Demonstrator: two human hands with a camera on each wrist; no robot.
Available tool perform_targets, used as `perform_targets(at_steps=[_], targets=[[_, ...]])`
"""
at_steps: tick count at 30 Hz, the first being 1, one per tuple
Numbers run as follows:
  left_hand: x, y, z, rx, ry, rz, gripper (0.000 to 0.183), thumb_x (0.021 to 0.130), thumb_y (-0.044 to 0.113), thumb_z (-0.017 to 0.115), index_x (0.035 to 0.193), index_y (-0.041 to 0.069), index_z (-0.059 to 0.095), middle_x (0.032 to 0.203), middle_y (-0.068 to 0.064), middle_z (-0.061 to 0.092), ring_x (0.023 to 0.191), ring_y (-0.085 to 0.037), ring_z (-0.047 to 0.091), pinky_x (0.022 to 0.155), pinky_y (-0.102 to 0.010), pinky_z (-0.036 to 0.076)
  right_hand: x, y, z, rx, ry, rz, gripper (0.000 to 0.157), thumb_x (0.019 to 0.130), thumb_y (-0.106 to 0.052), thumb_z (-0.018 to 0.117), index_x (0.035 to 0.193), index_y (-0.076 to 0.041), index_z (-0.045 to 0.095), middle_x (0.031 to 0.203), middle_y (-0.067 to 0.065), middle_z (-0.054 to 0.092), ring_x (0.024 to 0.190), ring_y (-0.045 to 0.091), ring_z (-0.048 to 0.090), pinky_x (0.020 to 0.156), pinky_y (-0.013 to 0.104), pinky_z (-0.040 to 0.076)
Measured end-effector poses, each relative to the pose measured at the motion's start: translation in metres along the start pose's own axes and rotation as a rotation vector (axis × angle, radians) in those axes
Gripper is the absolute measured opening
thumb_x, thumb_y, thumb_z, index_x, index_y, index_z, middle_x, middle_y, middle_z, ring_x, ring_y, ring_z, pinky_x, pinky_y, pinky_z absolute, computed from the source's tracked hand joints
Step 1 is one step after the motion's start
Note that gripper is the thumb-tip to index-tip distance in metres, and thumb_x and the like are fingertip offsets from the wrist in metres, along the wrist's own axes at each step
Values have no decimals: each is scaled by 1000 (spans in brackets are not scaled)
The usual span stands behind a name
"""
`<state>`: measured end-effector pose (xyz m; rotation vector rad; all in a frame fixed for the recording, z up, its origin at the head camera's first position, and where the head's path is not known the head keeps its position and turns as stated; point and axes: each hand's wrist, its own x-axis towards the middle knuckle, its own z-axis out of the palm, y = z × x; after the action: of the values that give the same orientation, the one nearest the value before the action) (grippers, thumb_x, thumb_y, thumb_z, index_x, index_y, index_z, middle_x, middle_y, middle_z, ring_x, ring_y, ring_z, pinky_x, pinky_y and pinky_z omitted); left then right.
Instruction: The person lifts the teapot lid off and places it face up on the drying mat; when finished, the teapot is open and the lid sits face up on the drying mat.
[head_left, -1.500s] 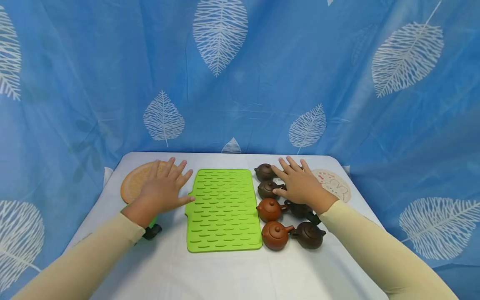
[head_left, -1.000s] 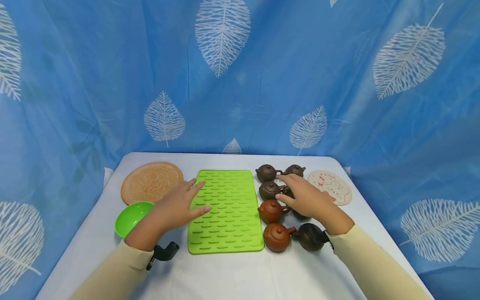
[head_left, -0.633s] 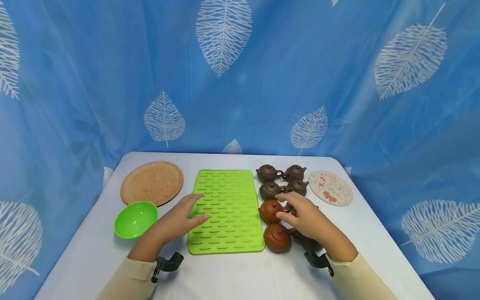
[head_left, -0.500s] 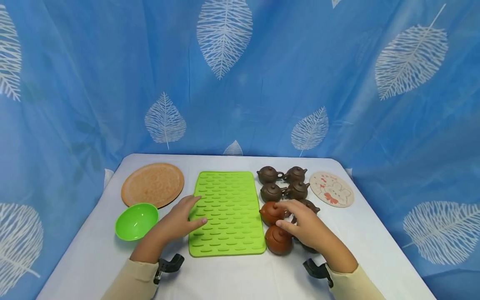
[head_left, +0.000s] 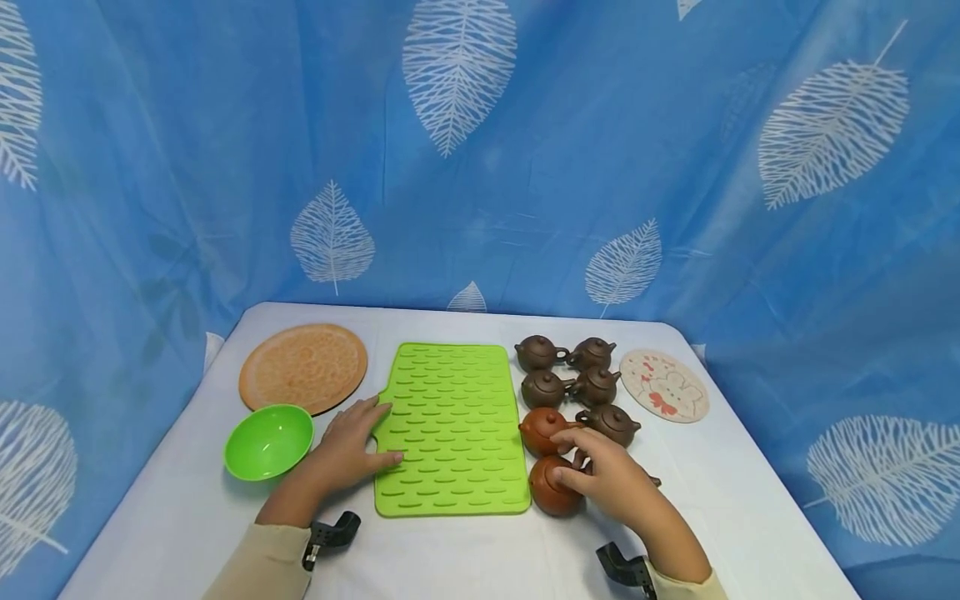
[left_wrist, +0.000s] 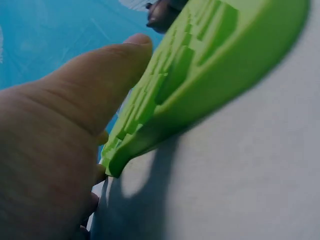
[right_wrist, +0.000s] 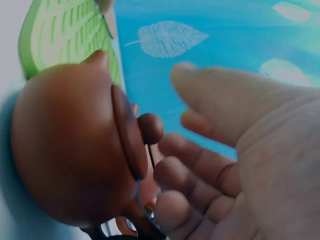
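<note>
A light green ridged mat [head_left: 450, 429] lies mid-table in the head view. My left hand [head_left: 337, 457] is at its left edge, fingers relaxed and thumb reaching over the mat; in the left wrist view the thumb [left_wrist: 107, 75] shows close over the ridges. To the mat's right stand two reddish-brown teapots, the rear one [head_left: 540, 433] and the front one [head_left: 551, 490]. Right over the front teapot's handle side is my right hand [head_left: 615, 479], fingers loosely bent. The right wrist view shows a gap between thumb and lid knob [right_wrist: 151, 129].
Several dark brown teapots [head_left: 543, 389] stand behind and beside the reddish-brown ones; one at the front is mostly hidden by the right hand. A round bunny-print mat [head_left: 675, 392] lies at right. Left are a round orange-brown mat [head_left: 303, 367] and a green bowl [head_left: 262, 446].
Both hands have drawn back toward the front and come lower. The right hand has gone from the rear teapots to the front reddish-brown one, its spread fingers now bent. The left has left the orange-brown mat.
</note>
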<state>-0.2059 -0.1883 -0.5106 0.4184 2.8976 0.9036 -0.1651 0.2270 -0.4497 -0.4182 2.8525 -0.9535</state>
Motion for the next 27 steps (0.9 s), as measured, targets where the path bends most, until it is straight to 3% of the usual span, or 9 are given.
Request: perform_targets(at_steps=[7, 16, 27], targets=[[1, -4, 2, 76, -30, 5, 104, 82, 67, 79, 160, 8, 42, 170, -23, 28, 157, -51, 20, 125, -69, 16, -4, 0, 7, -59, 53, -25, 28, 90, -19, 85, 115, -22, 75, 94, -11, 61, 79, 5, 54, 67, 23, 50], [-4, -6, 7, 115, -72, -2, 113, 78, 73, 79, 163, 11, 38, 173, -20, 22, 159, -48, 16, 126, -68, 14, -6, 0, 7, -111, 24, -29, 18, 90, -20, 84, 102, -32, 77, 104, -19, 63, 87, 2, 57, 73, 24, 53], [-6, -2, 5, 116, -70, -5, 113, 78, 69, 81, 164, 11, 36, 173, -20, 21, 159, -49, 15, 126, -69, 12, -9, 0, 4, -103, 26, -4, 16, 90, -15, 83, 98, -27, 77, 96, -15, 61, 84, 1, 56, 72, 24, 53]])
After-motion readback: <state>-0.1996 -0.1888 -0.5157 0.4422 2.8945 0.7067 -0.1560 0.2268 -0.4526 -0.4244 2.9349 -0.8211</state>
